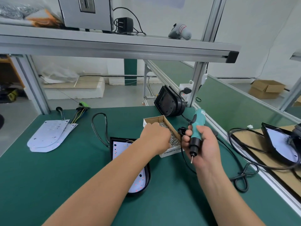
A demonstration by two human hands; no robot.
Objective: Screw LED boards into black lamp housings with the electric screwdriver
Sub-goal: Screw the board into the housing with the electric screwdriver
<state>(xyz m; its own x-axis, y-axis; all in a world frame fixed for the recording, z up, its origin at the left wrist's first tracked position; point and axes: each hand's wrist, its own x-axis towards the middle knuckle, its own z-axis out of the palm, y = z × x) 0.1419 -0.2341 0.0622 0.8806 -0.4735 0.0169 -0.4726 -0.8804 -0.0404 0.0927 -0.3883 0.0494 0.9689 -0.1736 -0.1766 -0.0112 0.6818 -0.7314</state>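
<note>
My right hand (203, 144) grips the teal electric screwdriver (196, 126), bit pointing down and toward me above the mat. My left hand (154, 136) reaches into the cardboard box of screws (169, 129); its fingertips are hidden among the screws, so what they hold cannot be seen. A black lamp housing (147, 178) with a white LED board (120, 148) inside lies under my left forearm. Spare LED boards (48, 136) are stacked at the left. An empty housing (169, 101) leans behind the box.
The green table mat (57, 185) has the screwdriver's black cable (241, 176) looped at the right and another cable (99, 126) left of the housing. A finished lamp (281, 142) lies on cardboard at far right. A metal shelf (114, 46) runs overhead.
</note>
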